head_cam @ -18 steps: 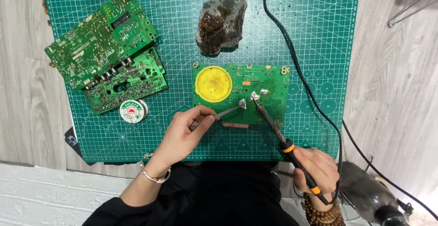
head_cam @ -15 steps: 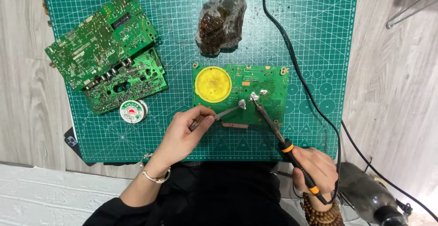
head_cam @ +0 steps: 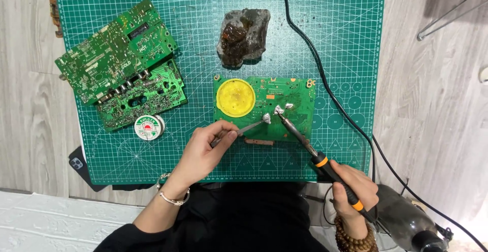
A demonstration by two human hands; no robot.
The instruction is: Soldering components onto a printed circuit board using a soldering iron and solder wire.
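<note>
Nearest, the right hand (head_cam: 353,188) is closed around a soldering iron (head_cam: 310,150), tip angled onto the small green circuit board (head_cam: 284,107). The left hand (head_cam: 206,153) pinches tweezers (head_cam: 244,130) toward the same solder blobs — likely steadying a part. Beyond lie a solder spool (head_cam: 149,128), two larger boards (head_cam: 119,64), a rosin lump (head_cam: 243,36); the iron's cord (head_cam: 325,84) skirts the mat (head_cam: 335,18) on the bench.

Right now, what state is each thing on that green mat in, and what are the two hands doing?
Left hand: grips metal tweezers, tips at a solder blob.
Right hand: grips black-and-orange soldering iron, tip on the board.
Small green circuit board: lies flat, yellow disc on it.
Two larger green circuit boards: stacked, untouched.
Solder spool: lies flat, apart.
Dark resin lump: untouched.
</note>
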